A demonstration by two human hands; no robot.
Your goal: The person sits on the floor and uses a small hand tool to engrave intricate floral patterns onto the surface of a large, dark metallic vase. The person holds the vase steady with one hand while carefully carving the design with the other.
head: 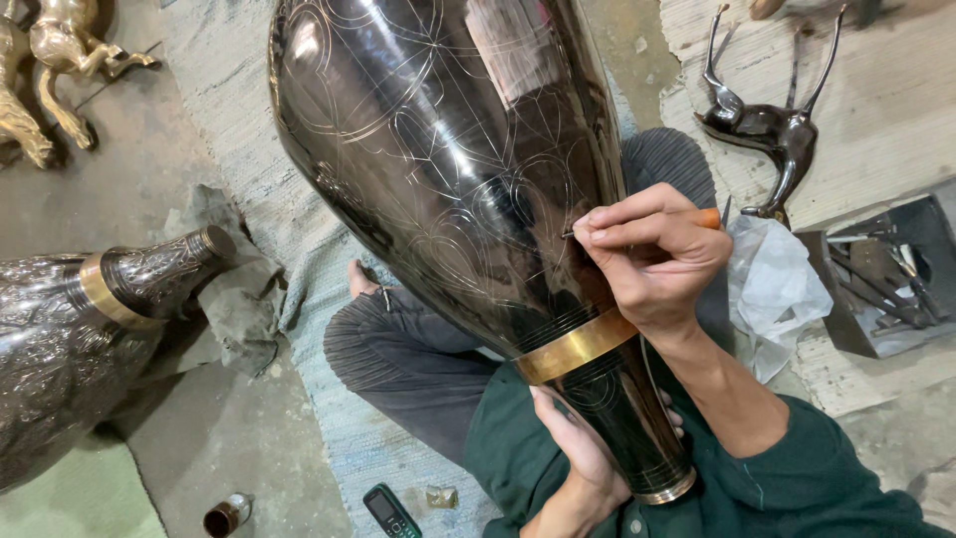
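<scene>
Vase [448, 149], large, dark and glossy, lies tilted across the seated person's lap, its narrow neck toward their chest and its swollen belly rising away from them. Nearest the body, the left hand [578, 438] wraps around the neck from beneath, fingers closed on it just below a brass-coloured band [578, 346], probably to keep the smooth metal from rolling. Just above that hold, the right hand [647, 254] is clenched in a pen-like pinch on a thin engraving tool [697, 217] with an orange handle; its fine tip seems to touch the surface, though it is too small to be sure. Around the tip, pale scribed lines form curved petals and arcs over the polished skin.

Left of the gripped neck, a small phone [391, 510] and a little bottle [227, 515] lie on the floor. Farther left, a second ornate vase [90, 329] rests on crumpled cloth. Right of the tool hand lie a white plastic bag [777, 279], a tray of metal tools [886, 274] and, beyond it, a dark deer figure [767, 125]. Farthest off to the left stand golden animal figures [50, 60].
</scene>
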